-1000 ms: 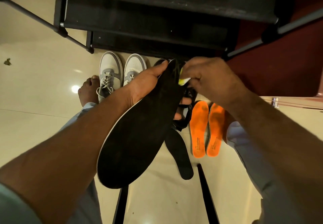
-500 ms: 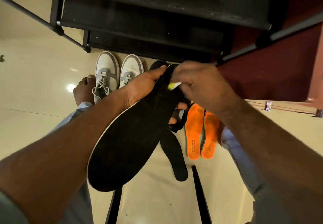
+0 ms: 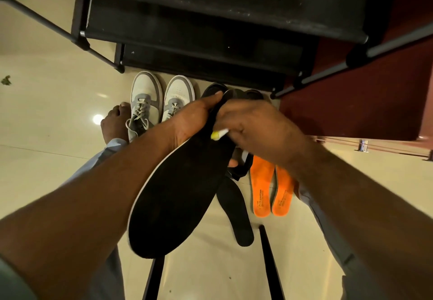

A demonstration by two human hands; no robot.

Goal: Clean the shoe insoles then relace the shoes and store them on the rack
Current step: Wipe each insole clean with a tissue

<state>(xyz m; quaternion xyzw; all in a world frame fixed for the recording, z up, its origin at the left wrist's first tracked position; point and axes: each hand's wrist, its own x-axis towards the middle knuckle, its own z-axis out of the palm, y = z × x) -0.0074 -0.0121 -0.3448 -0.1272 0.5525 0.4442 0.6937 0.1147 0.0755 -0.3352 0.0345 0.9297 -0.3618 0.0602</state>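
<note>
Black insole held up over the floor, being worked at its toe end.

The black insole [image 3: 178, 196] has a thin white rim; the left hand [image 3: 189, 121] is clamped round its upper end, and the right hand [image 3: 255, 128] is curled closed on a small white-and-yellow object [image 3: 219, 134] touching it. Below on the cream floor [image 3: 46, 117] lie one more black insole [image 3: 236, 213] and two orange insoles [image 3: 270, 187] side by side. Two grey-white sneakers [image 3: 161, 98] and dark footwear [image 3: 246, 94] sit against the black rack [image 3: 210, 30], whose shelves show nothing.
</note>
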